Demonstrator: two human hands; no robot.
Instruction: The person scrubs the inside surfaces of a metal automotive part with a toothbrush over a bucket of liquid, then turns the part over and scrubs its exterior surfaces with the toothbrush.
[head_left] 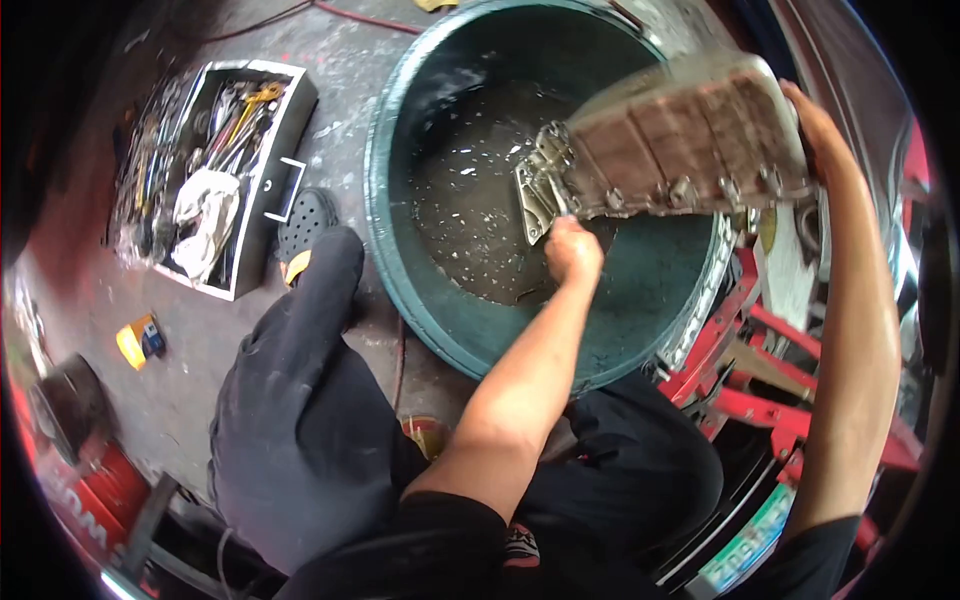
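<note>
A ribbed, stained cast-metal engine oil pan (690, 145) is held tilted over a large green round tub (385, 240). My left hand (575, 252) is closed around its narrower, bracketed left end, above the tub. At the far right end, my right hand (815, 120) grips the pan's edge, its fingers partly hidden behind the metal. Dark murky liquid (465, 230) with pale flecks or bubbles lies in the bottom of the tub. The pan blocks part of the tub's right side from view, and its upper edge is blurred.
Left of the tub stands an open toolbox (262, 190) full of wrenches and a white rag (207, 215). A yellow-and-dark item (140, 341) lies on the floor. Red metal equipment (745, 330) borders the tub at right. A red hose (365, 18) runs behind.
</note>
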